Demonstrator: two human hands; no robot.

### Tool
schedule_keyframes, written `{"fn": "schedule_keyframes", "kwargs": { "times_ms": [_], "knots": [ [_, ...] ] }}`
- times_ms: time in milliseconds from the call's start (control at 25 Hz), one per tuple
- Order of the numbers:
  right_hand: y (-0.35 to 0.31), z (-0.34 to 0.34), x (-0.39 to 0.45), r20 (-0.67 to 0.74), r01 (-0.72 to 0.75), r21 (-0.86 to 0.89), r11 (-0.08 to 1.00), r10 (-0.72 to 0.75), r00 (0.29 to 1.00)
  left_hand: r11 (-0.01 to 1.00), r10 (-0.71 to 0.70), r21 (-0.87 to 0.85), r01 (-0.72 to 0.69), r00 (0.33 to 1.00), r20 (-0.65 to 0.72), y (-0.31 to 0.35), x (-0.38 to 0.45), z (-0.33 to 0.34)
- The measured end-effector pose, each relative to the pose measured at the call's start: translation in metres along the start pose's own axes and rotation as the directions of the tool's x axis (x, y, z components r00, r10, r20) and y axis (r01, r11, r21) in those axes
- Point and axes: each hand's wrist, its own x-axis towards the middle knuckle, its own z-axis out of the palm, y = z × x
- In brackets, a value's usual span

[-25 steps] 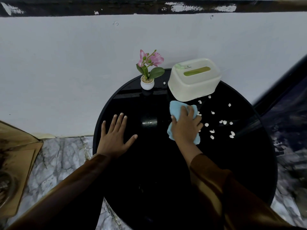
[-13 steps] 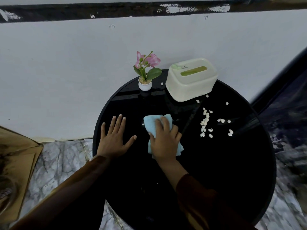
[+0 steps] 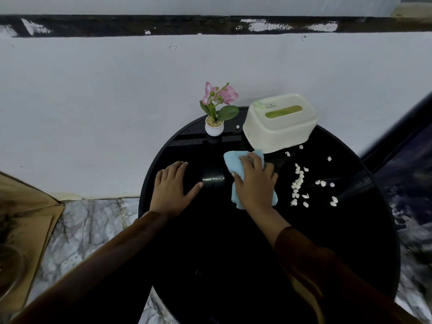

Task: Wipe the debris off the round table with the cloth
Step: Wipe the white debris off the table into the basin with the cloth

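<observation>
A round black glossy table (image 3: 233, 242) fills the middle of the view. My right hand (image 3: 254, 183) presses a light blue cloth (image 3: 233, 163) flat on the tabletop, just in front of the tissue box. Several small white bits of debris (image 3: 297, 183) lie in a loose line to the right of the cloth, with a few more farther right (image 3: 323, 183) and one near the flower pot (image 3: 237, 126). My left hand (image 3: 173, 188) rests flat on the table's left side, fingers spread, holding nothing.
A cream tissue box (image 3: 280, 122) stands at the table's back right. A small white pot with a pink orchid (image 3: 216, 113) stands at the back, against the white wall. Marble floor (image 3: 88, 230) lies to the left, with a brown cardboard piece (image 3: 25, 218) on it.
My right hand with the cloth swept left away from the debris, then came back right and toward the tissue box. The debris was gathered into a line. My left hand stayed put.
</observation>
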Motion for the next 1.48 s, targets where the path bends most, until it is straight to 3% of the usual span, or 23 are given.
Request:
{"fn": "schedule_keyframes", "kwargs": {
  "times_ms": [160, 320, 560, 760, 880, 1160, 1480],
  "knots": [
    [-0.007, 0.008, 0.013, 0.058, 0.077, 0.010, 0.997, -0.077, 0.995, 0.991, -0.072, -0.114, 0.068, 0.997, -0.027, 0.018, 0.051, 0.004],
    [0.002, 0.020, 0.014, -0.053, 0.150, -0.040, 0.988, -0.152, 0.987, 0.934, -0.210, -0.304, 0.186, 0.977, -0.047, 0.033, 0.098, 0.013],
    [0.008, 0.024, 0.017, -0.095, 0.196, -0.072, 0.978, -0.202, 0.975, 0.918, -0.208, -0.363, 0.163, 0.974, -0.089, 0.048, 0.137, 0.023],
    [0.007, 0.026, 0.017, -0.112, 0.183, -0.078, 0.980, -0.191, 0.975, 0.856, -0.338, -0.458, 0.241, 0.930, -0.141, 0.063, 0.157, 0.029],
    [0.008, 0.027, 0.017, -0.124, 0.184, -0.083, 0.979, -0.193, 0.973, 0.825, -0.326, -0.533, 0.186, 0.928, -0.181, 0.059, 0.156, 0.033],
    [0.008, 0.030, 0.017, -0.142, 0.190, -0.088, 0.978, -0.202, 0.969, 0.879, -0.328, -0.416, 0.233, 0.928, -0.175, 0.053, 0.154, 0.044],
    [0.009, 0.032, 0.016, -0.160, 0.203, -0.071, 0.977, -0.212, 0.964, 0.859, -0.340, -0.465, 0.216, 0.918, -0.203, 0.048, 0.150, 0.037]
  ]
}}
